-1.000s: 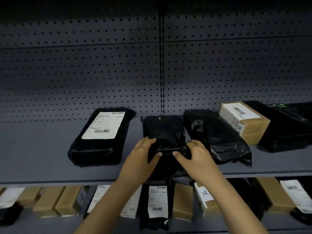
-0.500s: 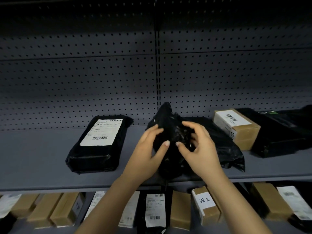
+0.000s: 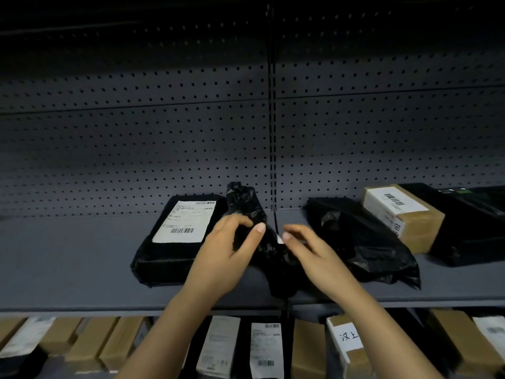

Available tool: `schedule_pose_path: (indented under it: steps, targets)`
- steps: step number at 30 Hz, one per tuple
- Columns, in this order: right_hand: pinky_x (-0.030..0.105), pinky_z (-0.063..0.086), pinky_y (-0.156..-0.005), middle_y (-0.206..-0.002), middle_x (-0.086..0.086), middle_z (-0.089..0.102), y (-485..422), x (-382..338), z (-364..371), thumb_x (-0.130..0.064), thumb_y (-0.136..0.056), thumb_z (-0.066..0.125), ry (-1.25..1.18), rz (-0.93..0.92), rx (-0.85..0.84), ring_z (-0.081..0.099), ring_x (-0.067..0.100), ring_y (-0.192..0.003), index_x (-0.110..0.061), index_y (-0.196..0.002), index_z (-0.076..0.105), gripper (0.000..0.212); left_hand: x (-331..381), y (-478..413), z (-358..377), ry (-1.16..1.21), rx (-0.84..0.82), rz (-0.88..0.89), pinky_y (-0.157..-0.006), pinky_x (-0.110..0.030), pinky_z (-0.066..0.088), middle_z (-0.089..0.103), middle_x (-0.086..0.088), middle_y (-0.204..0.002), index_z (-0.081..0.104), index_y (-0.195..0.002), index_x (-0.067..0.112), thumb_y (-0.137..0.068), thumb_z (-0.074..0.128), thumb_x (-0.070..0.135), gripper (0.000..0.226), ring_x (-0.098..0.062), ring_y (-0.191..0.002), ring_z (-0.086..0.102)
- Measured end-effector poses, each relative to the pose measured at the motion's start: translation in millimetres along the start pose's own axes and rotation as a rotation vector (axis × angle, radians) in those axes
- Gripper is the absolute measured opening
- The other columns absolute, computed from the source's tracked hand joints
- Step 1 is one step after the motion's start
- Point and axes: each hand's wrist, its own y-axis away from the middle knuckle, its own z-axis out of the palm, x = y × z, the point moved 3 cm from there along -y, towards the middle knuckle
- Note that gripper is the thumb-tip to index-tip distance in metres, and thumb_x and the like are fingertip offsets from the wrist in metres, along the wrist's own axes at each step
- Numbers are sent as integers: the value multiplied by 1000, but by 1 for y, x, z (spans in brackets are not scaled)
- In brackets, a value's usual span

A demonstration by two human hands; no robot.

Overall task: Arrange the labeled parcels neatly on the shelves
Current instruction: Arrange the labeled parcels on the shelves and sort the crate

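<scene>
Nearest, below the forearms, a row of boxes and labelled parcels (image 3: 266,348) stands packed side by side on the tier beneath. Above it, the upper shelf (image 3: 68,269) carries the work.

At the middle of its front edge the black parcel (image 3: 243,201) is tipped up on end, with its lower end down by that edge and its top leaning toward the back. Whether it rests on the shelf or hangs just clear, I cannot tell. The left hand (image 3: 226,258) grips its left side, fingers (image 3: 235,218) curled round the plastic and the thumb pressed on the near face. The right hand (image 3: 317,258) pinches the right side between the thumb and curled fingers (image 3: 297,231), at a sliver of white; blur hides finer detail.

Just beside it on the left lies a flat parcel (image 3: 180,222), label up. To the right sit a crumpled black parcel (image 3: 366,242), a brown box (image 3: 418,222) and a dark parcel (image 3: 464,228) toward the right edge. Bare shelf shows behind the hands between the flat and crumpled parcels. A wider bare stretch runs from the flat parcel to the left edge.

Farthest back rises the pegboard wall (image 3: 136,146).
</scene>
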Motion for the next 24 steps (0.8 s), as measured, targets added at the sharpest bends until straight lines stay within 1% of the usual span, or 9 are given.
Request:
schedule_pose_path:
  steps: [3, 7, 10, 12, 13, 16, 18, 21, 24]
  targets:
    - [22, 37, -92, -124, -29, 51, -2, 5, 14, -62, -96, 35, 63, 91, -136, 47, -3, -116, -52, -126, 50, 35, -11, 6, -4, 99, 54, -119, -75, -21, 43, 58, 12, -98, 56, -100, 31, -76, 49, 70, 46, -1, -87, 55]
    - [27, 45, -101, -127, -23, 57, -4, 8, 23, -50, -94, 54, 27, 72, -127, 54, -3, -114, -44, -126, 54, 33, -24, 12, 1, 100, 8, -188, -95, -26, 46, 53, 14, -119, 50, -125, 30, -77, 57, 66, 60, 1, -110, 53]
    - [23, 51, -93, -117, -17, 65, -3, 13, 15, -31, -88, 69, 3, 44, -12, 61, -5, -104, -35, -118, 60, 31, -33, 13, 8, 169, -49, -207, -97, -28, 49, 59, 13, -119, 53, -121, 32, -86, 63, 50, 41, 3, -108, 58]
    - [18, 52, -88, -114, -15, 67, 0, 16, 8, -21, -86, 73, 6, 20, 50, 62, -7, -100, -32, -116, 62, 33, -36, 14, 16, 238, -107, -226, -95, -24, 50, 64, 14, -116, 54, -113, 33, -92, 63, 30, 23, 4, -107, 60]
    - [14, 51, -85, -113, -14, 67, 2, 17, 5, -17, -86, 72, 15, 19, 69, 62, -8, -98, -31, -116, 61, 35, -36, 14, 20, 251, -137, -243, -96, -22, 50, 65, 15, -115, 54, -111, 33, -94, 62, 22, 23, 5, -107, 60]
    - [6, 47, -72, -108, -16, 66, 6, 20, 1, -17, -87, 71, 66, 24, 102, 61, -9, -90, -31, -120, 57, 38, -44, 13, 30, 245, -181, -292, -98, -26, 49, 64, 16, -114, 51, -114, 30, -94, 60, 16, 26, -1, -111, 59]
    - [2, 44, -67, -110, -18, 64, 5, 22, 2, -22, -90, 69, 89, 41, 111, 60, -12, -89, -31, -127, 52, 41, -48, 11, 34, 239, -176, -311, -101, -30, 47, 61, 14, -118, 47, -125, 24, -93, 61, 13, 36, -5, -115, 57]
    - [1, 41, -66, -115, -18, 59, 0, 22, 4, -27, -95, 61, 109, 71, 99, 56, -7, -95, -29, -137, 44, 46, -49, 9, 39, 293, -141, -318, -104, -33, 45, 55, 16, -124, 30, -143, 23, -92, 62, 11, 62, -1, -117, 54]
    - [3, 39, -70, -119, -17, 58, -5, 23, 7, -24, -98, 55, 87, 94, 55, 55, 0, -103, -29, -141, 42, 45, -49, 6, 44, 256, -147, -297, -103, -32, 46, 59, 18, -125, 32, -146, 26, -91, 65, 20, 65, 1, -116, 55]
